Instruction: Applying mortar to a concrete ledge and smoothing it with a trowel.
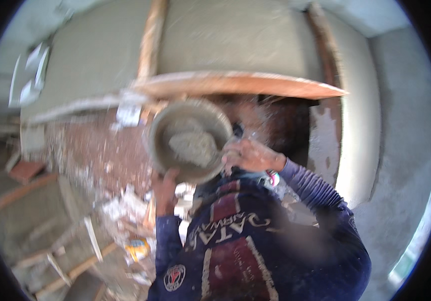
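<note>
A round grey basin (156, 145) with a mortar-crusted rim is held in front of my body, tilted so its inside shows. In it lies a wet grey lump of mortar (193, 147). My left hand (166, 190) grips the basin's near left side, thumb at the rim and the other fingers mostly hidden. At the right rim is my right hand (251, 155), its fingers curled and dusted with mortar. Whether it grips the rim or a tool handle, I cannot make out. A small dark shape (238, 130) shows just beyond it, too blurred to name.
Beyond the basin runs a long wooden board (235, 84) along the lower edge of a smooth grey plastered surface (230, 37). Wooden posts (151, 40) cross that surface. Scraps and paper (125, 208) litter the reddish ground (90, 150). Timber strips (92, 238) lie lower left; a grey wall (408, 120) rises right.
</note>
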Demonstrator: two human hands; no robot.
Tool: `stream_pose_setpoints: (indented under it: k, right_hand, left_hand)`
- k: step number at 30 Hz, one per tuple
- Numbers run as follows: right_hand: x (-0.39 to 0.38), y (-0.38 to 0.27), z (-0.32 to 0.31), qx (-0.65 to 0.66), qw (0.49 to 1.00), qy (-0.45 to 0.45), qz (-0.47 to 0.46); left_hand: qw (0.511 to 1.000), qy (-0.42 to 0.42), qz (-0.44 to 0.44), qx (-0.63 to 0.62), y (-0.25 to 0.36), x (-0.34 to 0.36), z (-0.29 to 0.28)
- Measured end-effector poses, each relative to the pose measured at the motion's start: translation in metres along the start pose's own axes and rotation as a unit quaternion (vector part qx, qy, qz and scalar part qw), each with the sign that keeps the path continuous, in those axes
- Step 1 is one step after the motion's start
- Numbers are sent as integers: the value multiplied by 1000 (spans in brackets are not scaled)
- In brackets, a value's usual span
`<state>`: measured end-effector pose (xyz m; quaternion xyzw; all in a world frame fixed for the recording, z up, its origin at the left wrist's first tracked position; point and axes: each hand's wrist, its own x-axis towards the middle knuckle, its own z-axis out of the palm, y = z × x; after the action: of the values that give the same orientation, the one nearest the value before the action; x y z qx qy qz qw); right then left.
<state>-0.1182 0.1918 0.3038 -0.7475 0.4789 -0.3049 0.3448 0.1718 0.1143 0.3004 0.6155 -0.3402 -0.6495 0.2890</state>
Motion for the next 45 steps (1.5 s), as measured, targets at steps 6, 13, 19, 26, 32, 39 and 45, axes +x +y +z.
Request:
stream_pose_setpoints:
  k: [6,13,19,26,32,39,45]
  right_hand:
    - [28,-34,-154,238,898,-47,368]
    - [27,99,-333,266,844,139,445]
    - [53,246,-374,231,784,274,506]
    - [78,233,-340,375,666,460,452]
    - [114,284,-350,399,509,653,395]
    - [175,330,-365,482,450,687,306]
    - [188,337,-370,475,455,692,297]
  left_hand:
    - [998,41,-36,-33,-14,15,11]
    - [980,143,-100,-90,-19,17,43]
    - [970,189,-115,-99,-32,19,38]
    - [941,151,-228,-198,-42,32,5]
    - [948,158,-262,-87,-20,51,-2]
    - [957,91,-277,6,-76,80,-93]
    - [955,76,-286,17,-68,81,-92]
